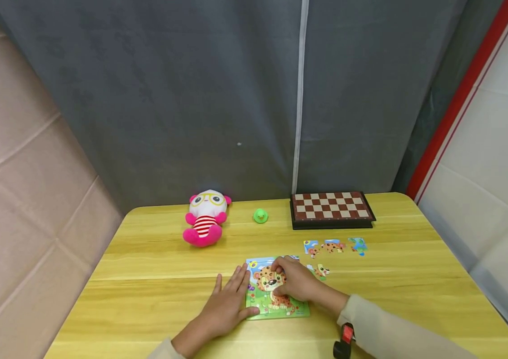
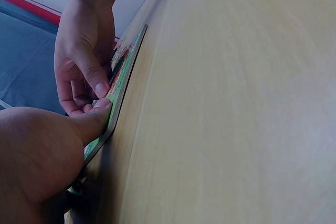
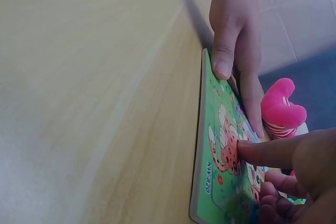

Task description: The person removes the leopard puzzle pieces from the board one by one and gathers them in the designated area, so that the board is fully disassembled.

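A leopard jigsaw puzzle (image 1: 276, 313) lies in its flat green-edged board on the table. My left hand (image 1: 224, 307) rests along the board's left side, fingers extended; its thumb (image 2: 94, 121) presses the lower left corner. Over the middle of the puzzle, my right hand (image 1: 300, 280) has its thumb and curled fingers on either side of a puzzle piece (image 3: 254, 176) with part of the leopard's face. The right thumb (image 3: 252, 150) touches the picture near the leopard's body. That hand hides the board's upper right area in the head view.
Loose puzzle pieces (image 1: 334, 246) lie right of the board, with another leopard-face piece (image 1: 321, 270) close to the right hand. Farther back are a pink plush panda (image 1: 206, 219), a green toy duck (image 1: 260, 216) and a chessboard box (image 1: 332, 207). A grey curtain (image 1: 191, 99) hangs behind the table.
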### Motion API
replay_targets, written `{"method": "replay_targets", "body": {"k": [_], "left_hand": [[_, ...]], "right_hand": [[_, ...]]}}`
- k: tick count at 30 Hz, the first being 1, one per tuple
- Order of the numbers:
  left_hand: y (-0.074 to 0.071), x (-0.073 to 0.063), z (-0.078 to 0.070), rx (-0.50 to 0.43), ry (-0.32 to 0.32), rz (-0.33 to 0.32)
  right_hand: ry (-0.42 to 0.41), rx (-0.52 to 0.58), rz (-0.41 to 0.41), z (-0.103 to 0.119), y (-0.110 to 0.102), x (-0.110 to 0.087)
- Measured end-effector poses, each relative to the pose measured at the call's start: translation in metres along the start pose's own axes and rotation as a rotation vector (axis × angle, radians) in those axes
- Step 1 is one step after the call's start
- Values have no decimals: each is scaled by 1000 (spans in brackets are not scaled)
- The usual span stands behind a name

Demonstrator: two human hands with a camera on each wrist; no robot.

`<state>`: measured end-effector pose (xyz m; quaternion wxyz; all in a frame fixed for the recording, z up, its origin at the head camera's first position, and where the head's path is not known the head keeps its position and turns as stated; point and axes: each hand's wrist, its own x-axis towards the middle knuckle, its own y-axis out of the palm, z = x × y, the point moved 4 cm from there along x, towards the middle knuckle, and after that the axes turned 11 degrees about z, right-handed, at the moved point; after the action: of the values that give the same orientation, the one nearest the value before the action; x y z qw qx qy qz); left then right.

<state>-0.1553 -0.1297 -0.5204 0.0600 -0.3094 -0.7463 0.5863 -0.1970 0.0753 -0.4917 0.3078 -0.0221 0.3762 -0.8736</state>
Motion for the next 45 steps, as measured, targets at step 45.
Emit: {"method": "replay_targets", "body": {"k": [45], "left_hand": [[0,1,1,-5,5,4]], "right_hand": [[-61,147,12,-8,-3,1]]}}
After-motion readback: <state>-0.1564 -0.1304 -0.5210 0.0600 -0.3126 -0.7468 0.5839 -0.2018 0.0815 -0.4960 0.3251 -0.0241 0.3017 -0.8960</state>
